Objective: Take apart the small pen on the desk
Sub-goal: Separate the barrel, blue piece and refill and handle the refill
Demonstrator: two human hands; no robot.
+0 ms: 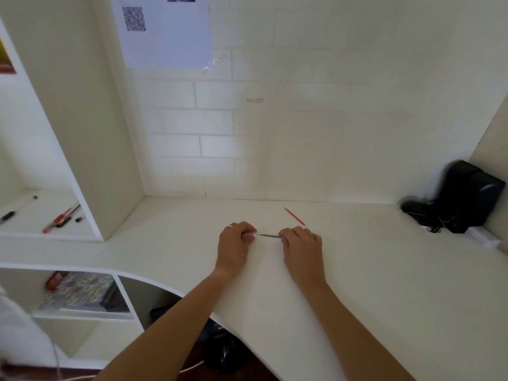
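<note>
- Head view: the pen [268, 236] is held just above the tabletop [357, 284], near the middle, pinched at both ends between the two hands.
- The left hand [233, 243] is closed around what looks like the clear barrel end; the barrel itself is mostly hidden under the fingers.
- The right hand [302, 247] is closed on the other end, and a thin dark stretch, judged to be the refill, is seen bare between the two hands.
- The step in hand is judged to be the refill being drawn out of the barrel.
- A straight pull along the pen's own line is called for; any bend could kink the thin refill or flick ink.
- The barrel should be gripped firmly and kept level, so that small inner parts are not dropped; whether a spring is inside cannot be told.
- A red refill [294, 216] lies on the tabletop just beyond the right hand, apart from it; a wide outward pull should be kept clear of it.
- Open tabletop is seen to the right and toward the person, good room for parts to be laid down.
- The curved front edge [170, 287] lies near the left forearm; parts are best set well away from it, lest they roll off.
- A black device [464, 196] sits in the far right corner, well apart.
</note>
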